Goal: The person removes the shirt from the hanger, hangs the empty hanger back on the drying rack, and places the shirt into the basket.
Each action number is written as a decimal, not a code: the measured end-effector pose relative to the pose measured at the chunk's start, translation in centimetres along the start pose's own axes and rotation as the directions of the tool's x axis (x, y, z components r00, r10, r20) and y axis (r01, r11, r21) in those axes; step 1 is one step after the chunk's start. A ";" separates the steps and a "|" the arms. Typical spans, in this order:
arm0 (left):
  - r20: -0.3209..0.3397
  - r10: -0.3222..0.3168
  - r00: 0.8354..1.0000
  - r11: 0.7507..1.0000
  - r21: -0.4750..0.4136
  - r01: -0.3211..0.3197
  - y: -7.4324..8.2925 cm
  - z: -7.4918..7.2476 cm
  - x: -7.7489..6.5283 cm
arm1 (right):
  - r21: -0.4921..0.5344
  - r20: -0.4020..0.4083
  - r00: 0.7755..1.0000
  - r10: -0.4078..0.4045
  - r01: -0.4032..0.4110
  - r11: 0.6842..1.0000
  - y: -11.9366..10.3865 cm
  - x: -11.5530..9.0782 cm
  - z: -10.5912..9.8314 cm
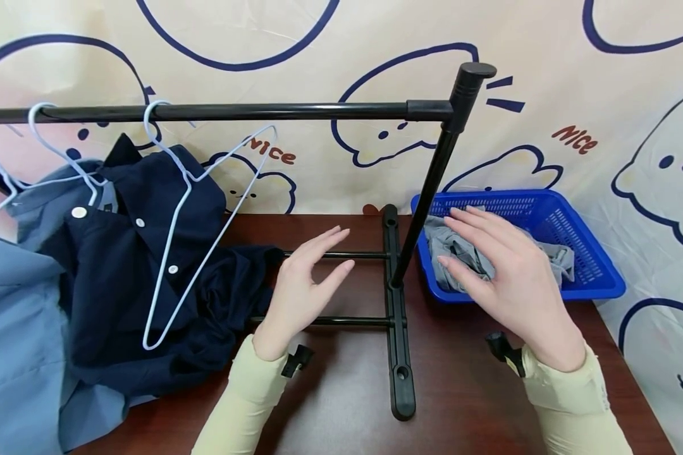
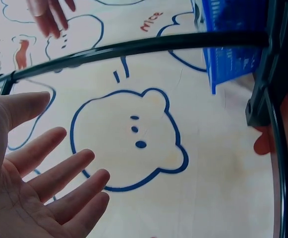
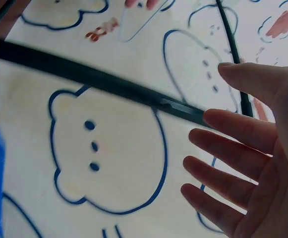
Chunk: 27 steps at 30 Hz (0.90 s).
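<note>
My left hand (image 1: 304,287) hovers over the base of a black clothes rack (image 1: 296,112), fingers loosely extended and holding nothing. In the head view my right hand (image 1: 512,278) appears over the near side of a blue plastic basket (image 1: 594,265), its fingers spread and nothing in its grasp. Crumpled grey cloth (image 1: 452,249) lies in that basket, partly hidden by the hand. A light blue hanger (image 1: 173,234) hangs bare from the rail, to the left of my left hand. Behind it is a dark navy garment (image 1: 114,297) with white buttons.
A lighter blue garment (image 1: 17,335) is at the far left, near another hanger (image 1: 57,148). The rack's upright post (image 1: 427,205) and its foot (image 1: 399,354) stand between my hands on the brown table (image 1: 341,392). A printed curtain (image 1: 296,82) covers the back.
</note>
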<state>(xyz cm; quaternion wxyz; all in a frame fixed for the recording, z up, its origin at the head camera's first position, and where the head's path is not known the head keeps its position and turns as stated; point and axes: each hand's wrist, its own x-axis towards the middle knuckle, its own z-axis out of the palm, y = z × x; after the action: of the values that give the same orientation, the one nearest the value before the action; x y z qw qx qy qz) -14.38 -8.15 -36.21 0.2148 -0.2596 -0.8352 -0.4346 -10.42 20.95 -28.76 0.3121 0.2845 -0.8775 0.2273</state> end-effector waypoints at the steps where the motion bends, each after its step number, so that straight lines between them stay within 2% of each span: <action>1: -0.009 0.001 1.000 1.000 0.011 -0.001 -0.1 -0.3 0.0 | 0.024 -0.017 1.000 -0.019 0.019 1.000 -0.6 0.5 -0.1; 6: -0.058 0.004 0.998 0.999 0.036 -0.002 -0.5 -1.4 -0.1 | 0.103 -0.127 0.983 -0.134 0.148 0.984 -3.6 3.2 -0.9; 11: -0.080 -0.029 0.996 0.997 0.070 0.034 -1.2 -2.2 -0.3 | 0.118 -0.258 0.937 -0.234 0.270 0.956 -6.3 5.8 -1.5; 17: -0.114 -0.082 0.990 0.989 0.113 0.095 -2.1 -3.1 -1.1 | 0.118 -0.369 0.884 -0.288 0.352 0.929 -8.0 8.7 -2.1; 24: -0.152 -0.099 0.983 0.987 0.112 0.117 -2.8 -4.0 -1.5 | 0.002 -0.382 0.827 -0.412 0.447 0.894 -8.1 12.4 -2.1; 25: -0.158 -0.100 0.982 0.986 0.114 0.119 -2.9 -4.1 -1.5 | -0.023 -0.370 0.825 -0.428 0.452 0.892 -8.0 13.0 -1.9; 27: -0.170 -0.102 0.980 0.986 0.116 0.122 -3.0 -4.4 -1.6 | -0.060 -0.337 0.836 -0.434 0.440 0.896 -7.8 13.9 -1.3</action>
<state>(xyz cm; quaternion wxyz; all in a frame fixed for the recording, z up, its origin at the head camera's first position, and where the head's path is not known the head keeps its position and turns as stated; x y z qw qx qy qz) -14.42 -13.68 -36.68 0.2736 -0.1615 -0.8538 -0.4125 -13.79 11.05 -16.73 0.5005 0.4363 -0.7192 0.2046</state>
